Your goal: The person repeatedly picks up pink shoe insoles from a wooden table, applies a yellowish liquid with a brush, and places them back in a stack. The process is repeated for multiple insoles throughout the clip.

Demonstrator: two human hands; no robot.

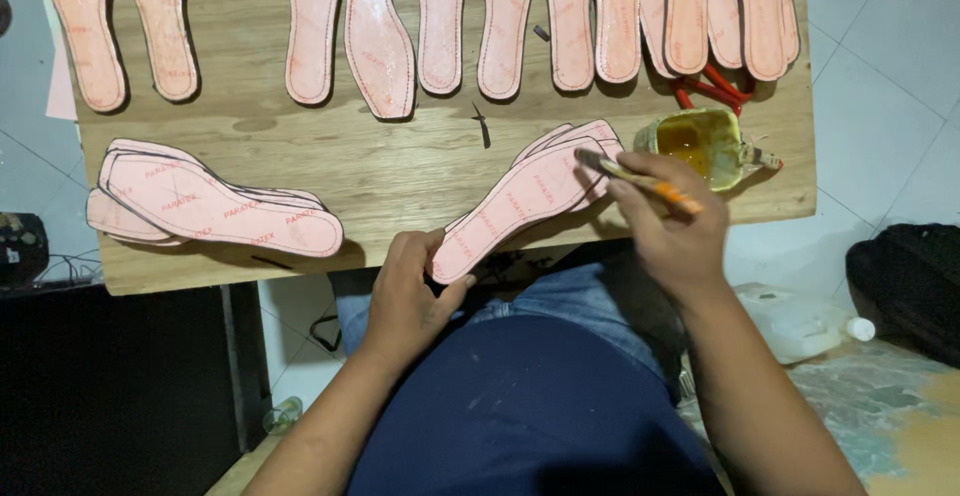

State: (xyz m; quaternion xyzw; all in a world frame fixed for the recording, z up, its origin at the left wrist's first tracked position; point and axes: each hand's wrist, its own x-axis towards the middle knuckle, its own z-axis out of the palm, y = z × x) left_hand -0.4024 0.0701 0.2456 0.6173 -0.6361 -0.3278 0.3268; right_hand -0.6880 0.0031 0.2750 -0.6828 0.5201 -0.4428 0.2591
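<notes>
My left hand (410, 291) grips the heel end of a pink shoe insole (520, 201), the top one of a small stack lying at the front edge of a wooden board (400, 156). My right hand (665, 226) holds a brush with an orange handle (640, 181); its bristle tip rests on the toe end of that insole. A cut plastic container of amber glue (700, 143) stands just right of the brush.
Several glued pink insoles (380, 31) lie in a row along the board's far side. Another stack of insoles (215, 206) sits at the front left. Red-handled tool (715, 91) behind the glue. A white plastic jug (800, 321) and a dark bag (910, 286) lie on the floor at right.
</notes>
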